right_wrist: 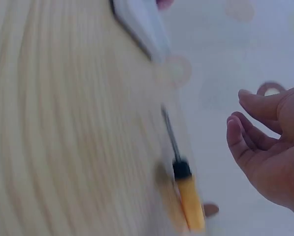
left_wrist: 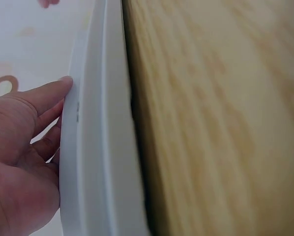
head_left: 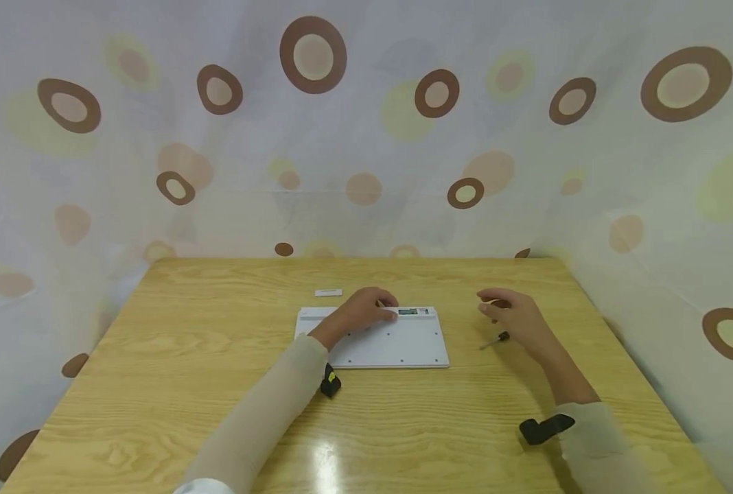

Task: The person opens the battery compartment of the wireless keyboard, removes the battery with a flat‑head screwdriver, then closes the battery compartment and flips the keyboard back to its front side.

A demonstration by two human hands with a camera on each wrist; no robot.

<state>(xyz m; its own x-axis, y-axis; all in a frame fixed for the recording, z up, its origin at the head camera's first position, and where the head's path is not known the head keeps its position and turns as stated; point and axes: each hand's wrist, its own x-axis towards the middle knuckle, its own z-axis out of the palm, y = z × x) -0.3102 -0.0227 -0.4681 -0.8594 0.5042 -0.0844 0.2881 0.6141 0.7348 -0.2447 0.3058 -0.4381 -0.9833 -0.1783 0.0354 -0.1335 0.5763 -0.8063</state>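
Observation:
A white keyboard (head_left: 373,350) lies underside up on the table, small screw holes dotted over it. Along its far edge is an uncovered slot (head_left: 408,311) with something green inside. My left hand (head_left: 363,310) grips that far edge beside the slot, thumb on the underside and fingers curled over the edge. The left wrist view shows the thumb against the white keyboard (left_wrist: 95,147), the other fingertips hidden behind it. My right hand (head_left: 515,317) hovers at the right, loosely bent and holding nothing. Beneath it lies a screwdriver (head_left: 496,340); its orange handle (right_wrist: 188,201) shows in the right wrist view.
A small white cover (head_left: 328,293) lies behind the keyboard on the wooden table (head_left: 175,357). Patterned curtain-like sheets (head_left: 366,137) stand close around the table's back and sides.

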